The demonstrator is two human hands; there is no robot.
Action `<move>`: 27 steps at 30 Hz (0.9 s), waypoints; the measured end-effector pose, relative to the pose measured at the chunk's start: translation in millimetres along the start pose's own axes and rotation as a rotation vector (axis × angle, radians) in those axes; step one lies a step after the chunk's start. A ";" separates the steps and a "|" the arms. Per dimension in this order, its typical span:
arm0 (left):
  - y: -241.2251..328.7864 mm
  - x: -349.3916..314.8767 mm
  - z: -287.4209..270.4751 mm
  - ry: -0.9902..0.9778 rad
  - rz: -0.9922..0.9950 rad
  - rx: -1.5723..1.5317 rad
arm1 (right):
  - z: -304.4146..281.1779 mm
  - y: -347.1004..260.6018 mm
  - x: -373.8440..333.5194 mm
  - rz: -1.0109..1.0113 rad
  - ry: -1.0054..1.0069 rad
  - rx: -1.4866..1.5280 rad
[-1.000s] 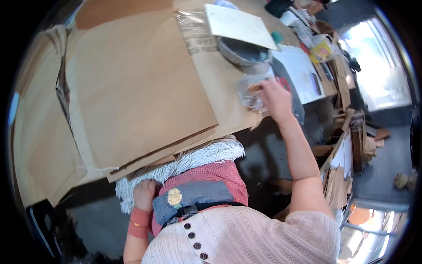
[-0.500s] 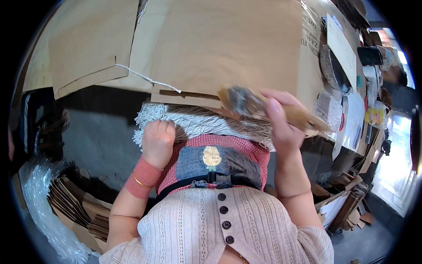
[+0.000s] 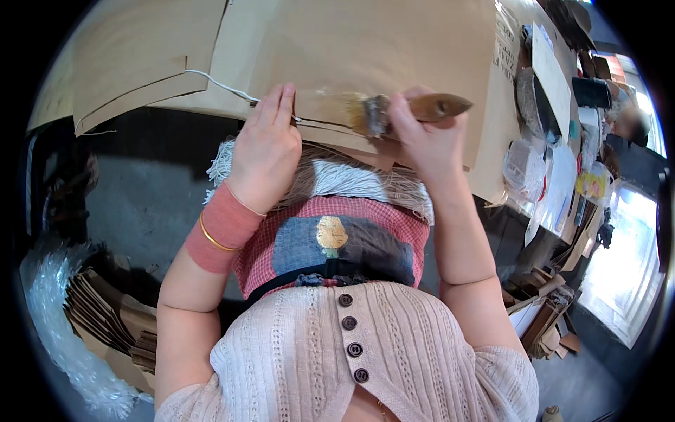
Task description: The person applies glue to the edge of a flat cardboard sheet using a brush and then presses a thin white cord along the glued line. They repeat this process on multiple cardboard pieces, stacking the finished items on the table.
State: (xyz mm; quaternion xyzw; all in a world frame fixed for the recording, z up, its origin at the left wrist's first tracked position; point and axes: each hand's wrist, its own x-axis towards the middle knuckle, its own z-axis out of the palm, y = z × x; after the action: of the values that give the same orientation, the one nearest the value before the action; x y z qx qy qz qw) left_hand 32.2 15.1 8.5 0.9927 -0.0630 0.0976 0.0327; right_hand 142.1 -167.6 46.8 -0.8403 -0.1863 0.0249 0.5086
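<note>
At the near edge of the paper point(image 3: 394, 56), the right hand point(image 3: 422, 132) grips the brush point(image 3: 377, 115), probably light and soft-bristled, by its handle point(image 3: 443, 107), the best hold. The left hand point(image 3: 268, 149) lies flat on the paper.

A tan worktop point(image 3: 485, 176) spans the upper view. Large brown paper point(image 3: 394, 49) covers its middle; to the left lie brown sheets point(image 3: 148, 63), with a white cord point(image 3: 218, 84) bridging the pale gap between. At right, near one another, sit a grey bowl point(image 3: 527, 102), clear plastic point(image 3: 522, 167), white paper point(image 3: 560, 172) and a yellow bag point(image 3: 596, 184).
</note>
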 end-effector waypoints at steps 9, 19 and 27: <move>3.4 5.8 -11.2 -0.133 0.029 0.004 | -87.0 45.3 -11.0 0.074 0.202 -0.568; -9.2 -12.3 -18.4 -0.135 0.040 0.012 | -15.9 -32.7 -19.9 -0.099 0.113 0.324; -1.3 -11.3 -10.8 -0.163 0.024 0.043 | -2.7 3.3 -15.6 -0.054 0.048 0.101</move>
State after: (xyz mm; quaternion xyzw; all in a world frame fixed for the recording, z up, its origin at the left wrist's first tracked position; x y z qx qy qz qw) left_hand 19.3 18.6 16.8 0.9970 -0.0752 0.0180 0.0050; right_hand 129.2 -176.5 42.9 -0.8086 -0.1950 0.0005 0.5550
